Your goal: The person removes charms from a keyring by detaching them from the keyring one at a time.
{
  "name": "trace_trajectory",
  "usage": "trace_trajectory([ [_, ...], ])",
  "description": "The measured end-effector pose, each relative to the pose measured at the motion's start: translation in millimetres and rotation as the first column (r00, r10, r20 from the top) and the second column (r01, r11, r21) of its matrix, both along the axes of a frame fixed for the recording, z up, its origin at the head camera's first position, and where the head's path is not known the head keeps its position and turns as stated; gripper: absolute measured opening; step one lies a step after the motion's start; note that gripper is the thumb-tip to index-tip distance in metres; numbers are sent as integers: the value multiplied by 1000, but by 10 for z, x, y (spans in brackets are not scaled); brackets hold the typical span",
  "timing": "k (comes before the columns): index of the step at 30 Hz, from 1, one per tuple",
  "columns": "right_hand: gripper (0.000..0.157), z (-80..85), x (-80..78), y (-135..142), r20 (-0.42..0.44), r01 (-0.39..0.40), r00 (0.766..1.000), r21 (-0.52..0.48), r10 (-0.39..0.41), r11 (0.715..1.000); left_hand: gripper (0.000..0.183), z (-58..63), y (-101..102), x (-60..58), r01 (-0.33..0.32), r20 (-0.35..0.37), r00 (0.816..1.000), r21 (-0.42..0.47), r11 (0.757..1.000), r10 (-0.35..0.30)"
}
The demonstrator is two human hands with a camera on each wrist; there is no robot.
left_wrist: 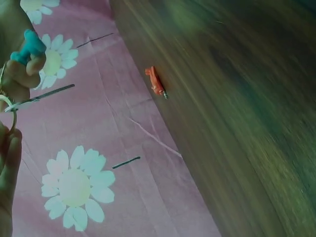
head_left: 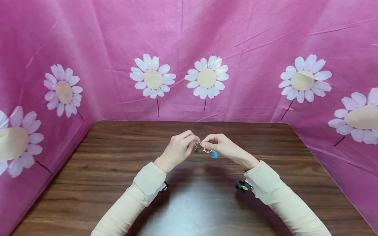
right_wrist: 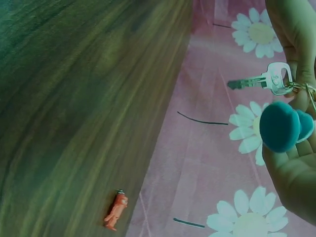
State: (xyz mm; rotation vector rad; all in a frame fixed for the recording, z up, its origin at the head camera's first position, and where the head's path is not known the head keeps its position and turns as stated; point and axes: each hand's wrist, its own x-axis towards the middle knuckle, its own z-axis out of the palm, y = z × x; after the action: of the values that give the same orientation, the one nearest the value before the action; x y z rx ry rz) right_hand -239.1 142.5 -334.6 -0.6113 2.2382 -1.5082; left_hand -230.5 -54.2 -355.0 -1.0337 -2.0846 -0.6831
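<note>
My left hand and right hand meet above the far half of the table, fingertips nearly touching. Between them is a gold-coloured key ring, pinched from both sides. A metal key hangs by the ring, its blade pointing away from the fingers in the right wrist view. From the right hand's side dangles a blue figure-shaped charm, large and rounded in the right wrist view. Fingers hide part of the ring and just where the key joins it.
An orange figure charm with a small metal end lies on the wooden table near its edge. Pink cloth printed with white daisies stands around the back and sides of the table.
</note>
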Motion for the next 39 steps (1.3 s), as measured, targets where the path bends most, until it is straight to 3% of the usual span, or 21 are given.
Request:
trace_trajectory([
  [8,19,15,17,-72,-57,26,998,-16,-27,1000,13,-6,31,51,-100,62,994,152,983,91],
  [11,19,-9,28,-75,-74,23,997,-19,-24,1000,13,-27,61,61,-141,150,983,230,963,108],
  [14,16,-20,44,-82,-113,30,993,-9,-31,999,14,-47,96,68,-181,282,955,316,931,90],
  [18,12,-25,52,-123,-187,64,980,1,-62,998,11,-58,148,69,-264,475,879,450,853,21],
  [24,14,-112,32,-198,-254,127,958,-41,-133,991,5,-65,217,75,-426,678,722,593,684,-138],
  [26,14,-142,31,-205,-267,150,951,-40,-156,988,5,-74,219,74,-437,701,690,604,667,-183],
  [27,15,-148,34,-206,-263,155,952,-38,-160,987,4,-82,213,71,-431,704,686,597,677,-184],
  [29,16,-151,36,-205,-223,156,962,-24,-157,987,5,-97,183,67,-392,688,709,565,726,-154],
  [30,17,-148,34,-203,-204,151,967,-14,-151,988,5,-105,163,64,-362,665,737,536,763,-117],
  [33,19,-107,31,-202,-134,149,980,7,-147,989,12,-135,99,54,-250,509,861,404,880,10],
  [35,19,-68,32,-196,-114,154,982,24,-150,988,17,-143,69,55,-165,339,939,287,944,61],
  [36,19,-46,37,-194,-109,159,982,32,-155,987,19,-146,56,53,-132,237,968,222,966,78],
  [37,18,-27,41,-192,-103,165,982,40,-161,985,21,-151,43,48,-103,136,987,160,982,81],
  [39,19,-2,48,-186,-90,162,983,53,-157,985,20,-145,15,47,-82,-39,996,58,995,85],
])
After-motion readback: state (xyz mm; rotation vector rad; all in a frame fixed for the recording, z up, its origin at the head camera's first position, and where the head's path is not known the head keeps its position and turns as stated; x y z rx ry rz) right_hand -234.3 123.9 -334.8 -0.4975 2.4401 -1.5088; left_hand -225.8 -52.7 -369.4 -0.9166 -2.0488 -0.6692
